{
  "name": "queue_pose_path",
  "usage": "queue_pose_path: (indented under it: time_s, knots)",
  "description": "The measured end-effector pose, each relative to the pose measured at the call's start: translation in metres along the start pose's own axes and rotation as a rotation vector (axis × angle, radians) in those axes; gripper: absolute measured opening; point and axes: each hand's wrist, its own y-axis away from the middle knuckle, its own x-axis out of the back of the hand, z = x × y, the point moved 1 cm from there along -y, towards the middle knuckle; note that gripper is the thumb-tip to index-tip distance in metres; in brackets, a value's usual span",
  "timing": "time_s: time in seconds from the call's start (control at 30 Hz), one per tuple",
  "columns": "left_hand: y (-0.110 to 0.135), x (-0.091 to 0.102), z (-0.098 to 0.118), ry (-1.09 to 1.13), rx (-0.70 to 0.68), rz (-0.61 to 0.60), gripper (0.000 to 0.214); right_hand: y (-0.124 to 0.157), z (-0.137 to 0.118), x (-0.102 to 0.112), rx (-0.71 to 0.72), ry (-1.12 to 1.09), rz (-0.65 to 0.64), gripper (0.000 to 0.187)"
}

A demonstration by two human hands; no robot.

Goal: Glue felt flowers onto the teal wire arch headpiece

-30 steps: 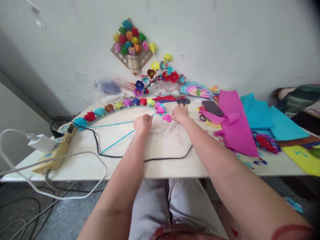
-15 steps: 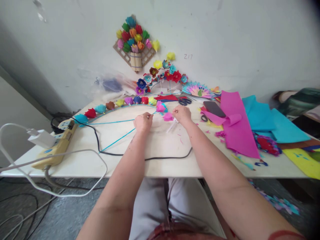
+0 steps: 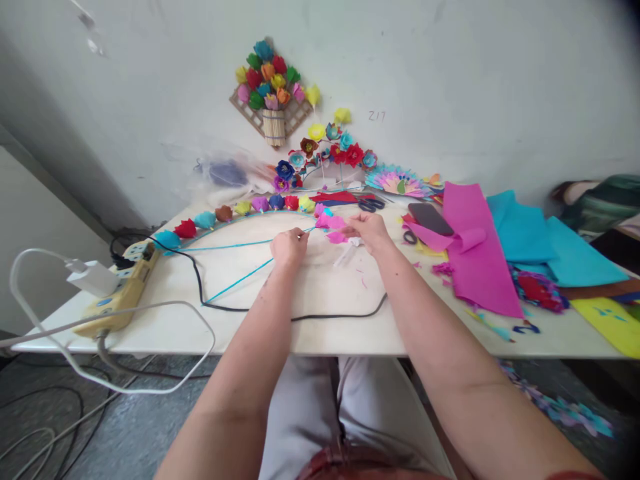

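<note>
My left hand (image 3: 289, 247) is closed, its fingertips pinching a blue paper-wrapped wire (image 3: 245, 279) that slants down to the left. From that grip the wire runs up to a pink and blue paper flower (image 3: 326, 219) at the right end of a curved garland. My right hand (image 3: 369, 230) is pinched closed at a pink paper petal (image 3: 334, 223) beside the flower. Just left of its fingers lies another pink petal (image 3: 338, 237) over the table. A white stick-like item (image 3: 345, 255) is below the right hand; its kind is unclear.
Black scissors (image 3: 370, 204) and a dark phone (image 3: 430, 219) lie behind and right. Magenta paper (image 3: 483, 253) and blue paper (image 3: 580, 250) cover the right side. A power strip (image 3: 117, 300) stands left, and a black cable (image 3: 340, 316) crosses in front.
My right hand has shifted slightly right, its fingers now at a raised pink petal by the flower. My left hand keeps its pinch on the wire. The whole view has shifted slightly.
</note>
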Motion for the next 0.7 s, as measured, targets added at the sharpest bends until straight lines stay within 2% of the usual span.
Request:
queue_pose_path:
  time_s: [0.1,0.27,0.5,0.7]
  knots:
    - [0.001,0.002,0.002,-0.019,0.004,-0.01,0.033,0.001,-0.002,-0.001,-0.001,-0.019,-0.012,0.009]
    - [0.002,0.003,0.003,-0.037,0.006,-0.034,0.035,0.0,-0.007,0.002,-0.018,-0.035,0.041,0.011]
    - [0.002,0.003,0.002,-0.049,-0.027,-0.043,0.034,-0.003,-0.009,0.009,0.078,-0.179,0.044,0.012]
    - [0.003,0.002,0.002,-0.033,-0.06,-0.039,0.033,-0.003,-0.01,0.01,0.166,-0.149,0.041,0.012]
